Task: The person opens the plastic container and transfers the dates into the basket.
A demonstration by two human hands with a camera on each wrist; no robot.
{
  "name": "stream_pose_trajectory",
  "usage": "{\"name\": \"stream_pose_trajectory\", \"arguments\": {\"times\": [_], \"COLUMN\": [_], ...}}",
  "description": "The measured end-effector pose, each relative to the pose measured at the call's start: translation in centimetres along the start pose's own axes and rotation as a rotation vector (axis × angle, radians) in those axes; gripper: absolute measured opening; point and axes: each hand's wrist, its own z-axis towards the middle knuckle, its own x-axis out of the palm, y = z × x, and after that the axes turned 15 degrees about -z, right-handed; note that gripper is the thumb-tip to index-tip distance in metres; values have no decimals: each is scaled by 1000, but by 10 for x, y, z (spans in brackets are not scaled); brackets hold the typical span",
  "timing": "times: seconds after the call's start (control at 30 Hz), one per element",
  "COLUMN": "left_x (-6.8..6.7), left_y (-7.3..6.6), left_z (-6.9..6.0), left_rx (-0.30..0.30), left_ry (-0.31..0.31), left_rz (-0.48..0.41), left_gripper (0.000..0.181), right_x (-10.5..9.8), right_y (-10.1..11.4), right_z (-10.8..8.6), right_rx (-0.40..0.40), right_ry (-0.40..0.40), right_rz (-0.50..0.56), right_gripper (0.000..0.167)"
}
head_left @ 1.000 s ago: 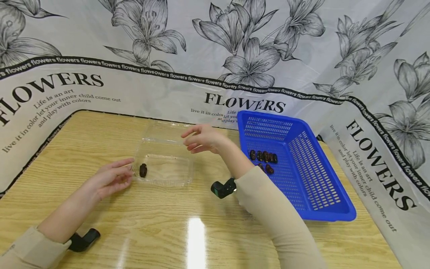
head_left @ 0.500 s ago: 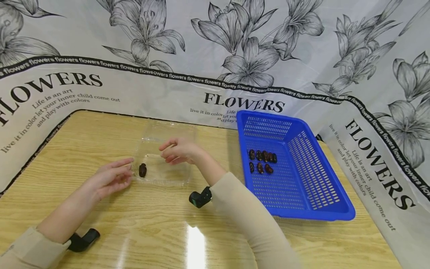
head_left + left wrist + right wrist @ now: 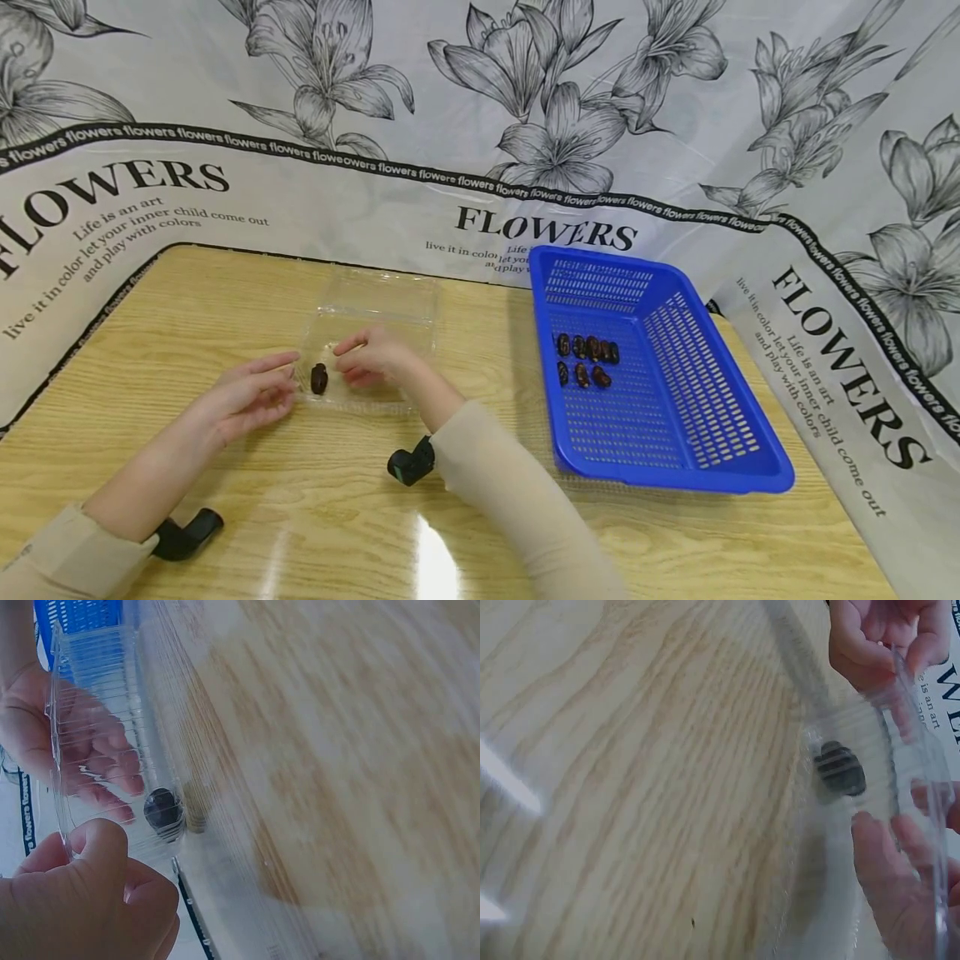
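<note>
A clear plastic clamshell box (image 3: 382,407) lies with its lid folded back on the table. Inside, near its left end, is one dark brown date (image 3: 319,379). My left hand (image 3: 251,398) pinches the box's left rim between thumb and fingers, as the left wrist view shows. My right hand (image 3: 375,358) is inside the box, just right of the date. Its fingers (image 3: 877,847) are apart from the date and hold nothing. Through the clear wall in the left wrist view, the date (image 3: 163,810) shows close to the right fingertips.
A blue perforated basket (image 3: 660,477) stands to the right, holding two short rows of dates (image 3: 592,348) near its left side. The wood-grain table (image 3: 300,508) runs back to a flower-printed cloth (image 3: 360,192) at the rear and right.
My right hand has moved left and down from above the box's right side into the box, toward the date. My left hand has stayed at the left rim.
</note>
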Motion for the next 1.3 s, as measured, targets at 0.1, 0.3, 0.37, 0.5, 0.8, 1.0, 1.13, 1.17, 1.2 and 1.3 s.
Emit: {"name": "stream_pose_trajectory", "arguments": {"times": [0.1,0.3,0.37,0.5,0.8,1.0,1.13,1.17,1.2,1.3], "left_x": [0,0,-1,-2,-3,-4,-4,-4,-4,-4], "left_y": [0,-1,0,0,0,0,0,0,0,0], "left_z": [0,0,0,0,1,2,2,2,2,2], "left_rx": [2,2,0,-3,-6,-1,0,2,3,4], "left_ry": [1,7,8,7,14,17,13,13,11,7], "left_rz": [11,15,13,11,-3,18,25,27,31,34], "left_gripper": [33,33,33,32,31,30,30,30,31,32], "right_x": [8,23,27,34,41,40,40,40,39,38], "right_y": [0,1,2,4,8,11,10,10,10,9], "right_z": [1,3,4,5,5,4,3,2,2,2], "right_rx": [-6,3,4,9,-15,-48,-37,-31,-24,-7], "right_ry": [-14,-82,-115,-169,-227,-218,-205,-197,-189,-155], "right_rz": [7,-27,-66,-146,-368,-417,-372,-341,-307,-203], "right_gripper": [23,16,15,11,17,20,20,20,20,20]}}
